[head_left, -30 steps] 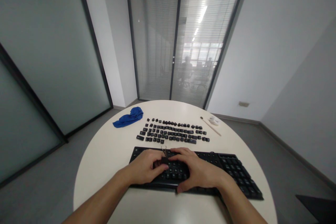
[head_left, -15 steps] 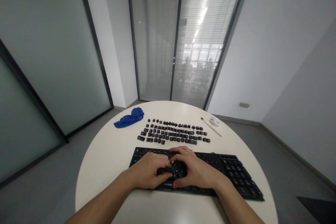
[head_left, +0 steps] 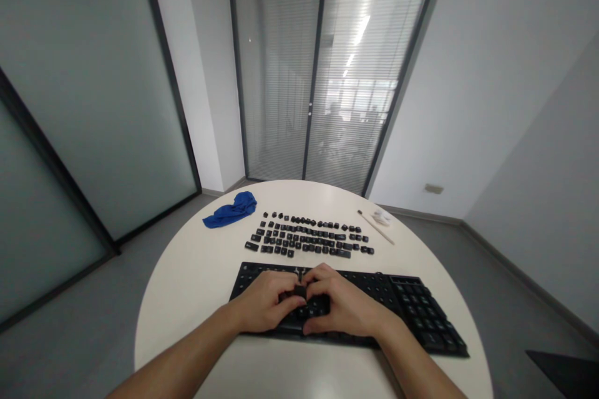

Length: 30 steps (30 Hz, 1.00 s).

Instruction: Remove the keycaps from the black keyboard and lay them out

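A black keyboard [head_left: 374, 287] lies across the near part of the table, many keys gone from its main block, the number pad still capped. Over its middle, my left hand [head_left: 266, 300] is closed, thumb and forefinger pinching a small dark piece with pale metal prongs at the far end, which looks like a keycap puller [head_left: 300, 291]. My right hand [head_left: 344, 302] curls in from the other side. Its fingertips meet near the prongs, and its thumb rests low on the keyboard. Whatever is between the right fingertips is hidden. Several loose black keycaps [head_left: 309, 239] lie in rows beyond the keyboard.
On the round white table [head_left: 187, 299], a crumpled blue cloth [head_left: 231, 210] lies at the far left. A thin pale brush [head_left: 377, 227] and a small white crumpled item [head_left: 381, 217] are at the far right. Glass doors [head_left: 309, 75] stand behind.
My hands have shifted slightly, the right one a little to the left. The dark piece and its prongs now show between the fingers, with the prongs pointing away from me.
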Motion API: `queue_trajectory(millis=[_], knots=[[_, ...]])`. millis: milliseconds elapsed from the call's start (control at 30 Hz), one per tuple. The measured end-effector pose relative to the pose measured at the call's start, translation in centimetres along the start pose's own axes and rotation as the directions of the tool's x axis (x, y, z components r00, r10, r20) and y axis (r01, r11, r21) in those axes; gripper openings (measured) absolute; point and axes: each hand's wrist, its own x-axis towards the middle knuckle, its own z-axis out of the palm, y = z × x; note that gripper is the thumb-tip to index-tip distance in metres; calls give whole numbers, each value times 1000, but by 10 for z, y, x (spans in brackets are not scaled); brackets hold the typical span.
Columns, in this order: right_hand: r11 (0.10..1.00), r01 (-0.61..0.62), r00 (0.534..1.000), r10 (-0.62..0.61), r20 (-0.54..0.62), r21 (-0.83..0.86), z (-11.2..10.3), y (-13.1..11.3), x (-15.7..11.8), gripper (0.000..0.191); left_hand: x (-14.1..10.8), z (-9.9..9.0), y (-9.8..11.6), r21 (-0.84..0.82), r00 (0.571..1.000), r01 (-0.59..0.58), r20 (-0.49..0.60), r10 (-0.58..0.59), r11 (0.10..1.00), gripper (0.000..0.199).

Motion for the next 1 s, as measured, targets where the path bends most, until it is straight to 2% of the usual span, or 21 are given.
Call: queue_trajectory(millis=[267, 433, 500, 633, 800, 1000], knots=[[999, 36, 998, -35, -54, 21, 9, 7, 3, 31, 0, -2, 0, -126, 999, -25, 20, 27, 992, 19], [979, 93, 991, -73, -112, 179, 11, 6, 7, 23, 2, -4, 3, -257, 986, 85, -119, -118, 963, 20], [975, 56, 993, -31, -118, 216, 13, 4, 8, 22, 2, -4, 2, -271, 980, 87, -150, -131, 959, 21], [980, -87, 981, 116, -155, 181, 15, 0, 6, 18, 2, -2, -1, -262, 963, 114, -208, -171, 958, 21], [977, -132, 968, 163, -192, 168, 18, -2, 7, 14, 4, 0, -2, -258, 953, 170, -202, -226, 951, 21], [964, -165, 956, 208, -208, 207, 20, 0, 11, 14, 7, 2, -5, -333, 940, 226, -171, -294, 915, 19]])
